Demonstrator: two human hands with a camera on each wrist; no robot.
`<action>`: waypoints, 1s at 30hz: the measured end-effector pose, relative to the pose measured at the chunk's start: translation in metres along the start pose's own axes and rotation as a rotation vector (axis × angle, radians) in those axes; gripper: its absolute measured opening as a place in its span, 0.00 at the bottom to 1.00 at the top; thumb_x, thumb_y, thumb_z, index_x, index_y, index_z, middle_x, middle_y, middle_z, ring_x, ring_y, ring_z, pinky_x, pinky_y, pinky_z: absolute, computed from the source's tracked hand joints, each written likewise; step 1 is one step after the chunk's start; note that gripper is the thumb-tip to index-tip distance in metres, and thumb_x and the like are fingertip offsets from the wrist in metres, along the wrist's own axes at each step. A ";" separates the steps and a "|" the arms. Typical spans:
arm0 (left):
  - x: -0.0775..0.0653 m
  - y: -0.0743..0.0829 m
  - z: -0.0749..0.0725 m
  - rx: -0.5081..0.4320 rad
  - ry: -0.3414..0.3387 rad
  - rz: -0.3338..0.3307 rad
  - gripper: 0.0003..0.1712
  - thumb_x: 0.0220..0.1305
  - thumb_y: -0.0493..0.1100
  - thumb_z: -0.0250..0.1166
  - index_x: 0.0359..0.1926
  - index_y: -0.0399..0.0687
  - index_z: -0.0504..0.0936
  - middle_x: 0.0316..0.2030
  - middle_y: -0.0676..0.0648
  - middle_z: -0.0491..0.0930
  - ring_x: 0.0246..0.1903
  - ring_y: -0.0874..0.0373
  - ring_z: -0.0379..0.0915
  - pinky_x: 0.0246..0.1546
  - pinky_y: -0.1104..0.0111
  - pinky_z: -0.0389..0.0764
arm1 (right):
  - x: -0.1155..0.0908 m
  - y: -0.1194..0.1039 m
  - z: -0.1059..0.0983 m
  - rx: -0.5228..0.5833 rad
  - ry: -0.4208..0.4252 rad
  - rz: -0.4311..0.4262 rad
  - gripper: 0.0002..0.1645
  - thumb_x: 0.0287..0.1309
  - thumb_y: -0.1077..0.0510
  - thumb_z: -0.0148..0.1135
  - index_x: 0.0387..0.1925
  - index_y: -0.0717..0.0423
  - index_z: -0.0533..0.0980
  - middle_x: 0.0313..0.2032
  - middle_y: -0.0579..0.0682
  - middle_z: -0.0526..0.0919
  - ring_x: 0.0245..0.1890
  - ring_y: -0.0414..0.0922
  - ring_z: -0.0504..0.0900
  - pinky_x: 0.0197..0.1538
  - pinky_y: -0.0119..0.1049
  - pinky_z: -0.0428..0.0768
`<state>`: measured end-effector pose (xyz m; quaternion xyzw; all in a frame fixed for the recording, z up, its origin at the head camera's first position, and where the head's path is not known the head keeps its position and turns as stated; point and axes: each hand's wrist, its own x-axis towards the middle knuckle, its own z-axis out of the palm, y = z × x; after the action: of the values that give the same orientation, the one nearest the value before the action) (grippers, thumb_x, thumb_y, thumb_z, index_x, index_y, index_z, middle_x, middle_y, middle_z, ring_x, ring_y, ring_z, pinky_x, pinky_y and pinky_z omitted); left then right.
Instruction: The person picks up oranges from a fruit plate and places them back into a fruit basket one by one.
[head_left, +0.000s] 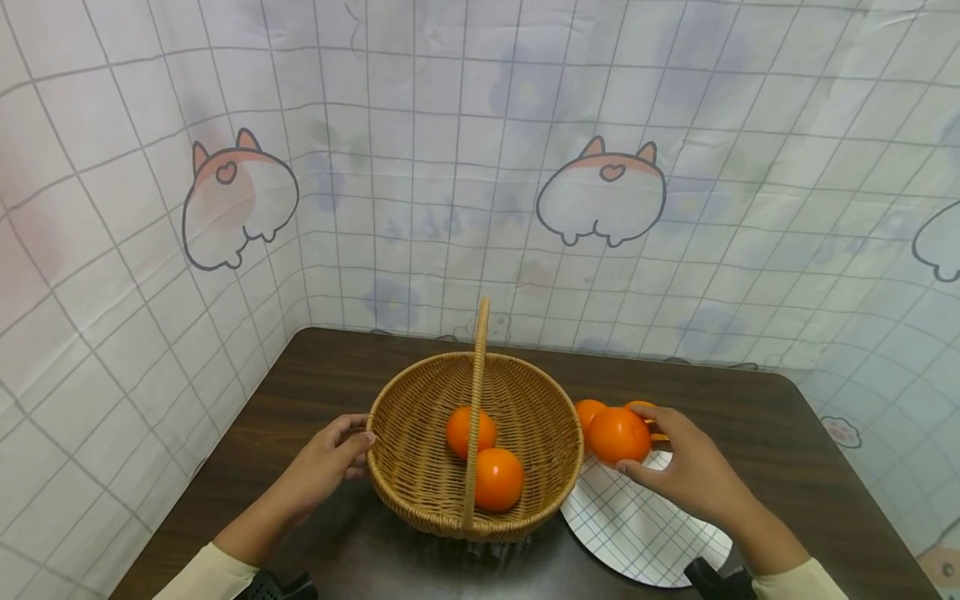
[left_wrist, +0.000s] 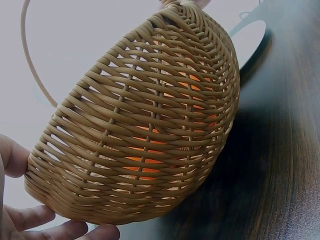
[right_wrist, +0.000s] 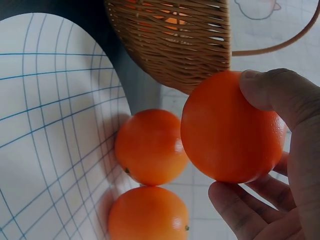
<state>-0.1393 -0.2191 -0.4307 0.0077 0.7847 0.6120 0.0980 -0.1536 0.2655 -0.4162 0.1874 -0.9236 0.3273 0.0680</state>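
Note:
In the head view my left hand [head_left: 333, 454] holds the rim of a round wicker basket [head_left: 420, 492] at its left side. The left wrist view shows the thumb and fingertips at the edge of the basket's woven wall [left_wrist: 135, 115]. Two oranges lie inside, one orange [head_left: 498, 479] nearer me and another orange [head_left: 461, 432] behind it, partly covered by the handle. My right hand [head_left: 693, 467] grips an orange [right_wrist: 232, 127] between thumb and fingers, raised over a plate. Two more oranges rest toward the plate's far side, an orange [right_wrist: 151, 147] and a second orange [right_wrist: 149, 215].
The white plate [head_left: 645, 533] with grid lines stands right of the basket. The basket's tall handle [head_left: 478, 375] arches over its middle. Both stand on a dark wooden table [head_left: 322, 379]. A grid-patterned curtain [head_left: 450, 167] hangs behind and at the sides.

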 end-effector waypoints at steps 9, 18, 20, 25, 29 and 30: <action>0.000 0.000 -0.001 0.000 -0.005 -0.001 0.32 0.79 0.49 0.56 0.72 0.34 0.63 0.60 0.34 0.75 0.52 0.45 0.80 0.52 0.51 0.83 | 0.005 -0.006 -0.006 -0.011 -0.001 -0.012 0.49 0.52 0.46 0.81 0.69 0.61 0.69 0.60 0.62 0.76 0.50 0.59 0.84 0.49 0.55 0.85; -0.001 0.002 0.001 0.001 -0.003 0.004 0.31 0.79 0.49 0.56 0.72 0.34 0.63 0.60 0.33 0.75 0.51 0.45 0.81 0.52 0.52 0.83 | 0.008 -0.009 -0.009 0.000 0.007 -0.021 0.49 0.52 0.47 0.81 0.70 0.59 0.69 0.59 0.61 0.77 0.50 0.58 0.84 0.49 0.53 0.85; -0.001 0.002 0.001 -0.002 -0.004 0.006 0.31 0.79 0.49 0.56 0.72 0.34 0.63 0.60 0.33 0.75 0.52 0.45 0.81 0.52 0.52 0.83 | 0.009 -0.010 -0.009 0.010 0.004 -0.016 0.49 0.53 0.46 0.80 0.70 0.58 0.68 0.59 0.60 0.76 0.50 0.59 0.84 0.49 0.53 0.86; 0.000 0.002 0.002 -0.013 0.002 0.008 0.30 0.79 0.47 0.55 0.72 0.33 0.64 0.59 0.32 0.75 0.51 0.44 0.81 0.51 0.53 0.84 | 0.013 -0.014 -0.010 0.037 -0.007 -0.009 0.49 0.54 0.43 0.79 0.71 0.56 0.67 0.60 0.59 0.75 0.52 0.60 0.83 0.49 0.52 0.86; 0.000 0.002 0.002 -0.017 0.002 0.006 0.30 0.79 0.47 0.55 0.72 0.33 0.64 0.58 0.32 0.76 0.51 0.44 0.81 0.50 0.55 0.85 | 0.017 -0.018 -0.010 0.042 -0.005 -0.018 0.49 0.54 0.44 0.79 0.72 0.55 0.68 0.60 0.58 0.76 0.53 0.60 0.82 0.50 0.54 0.85; 0.000 0.001 0.002 -0.018 0.000 0.006 0.30 0.79 0.47 0.55 0.72 0.33 0.64 0.58 0.32 0.76 0.51 0.44 0.81 0.50 0.55 0.85 | 0.017 -0.019 -0.010 0.043 -0.004 -0.022 0.49 0.54 0.44 0.79 0.72 0.55 0.68 0.60 0.58 0.76 0.53 0.59 0.82 0.50 0.55 0.85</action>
<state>-0.1391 -0.2171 -0.4297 0.0092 0.7793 0.6192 0.0959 -0.1622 0.2532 -0.3932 0.1997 -0.9145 0.3458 0.0656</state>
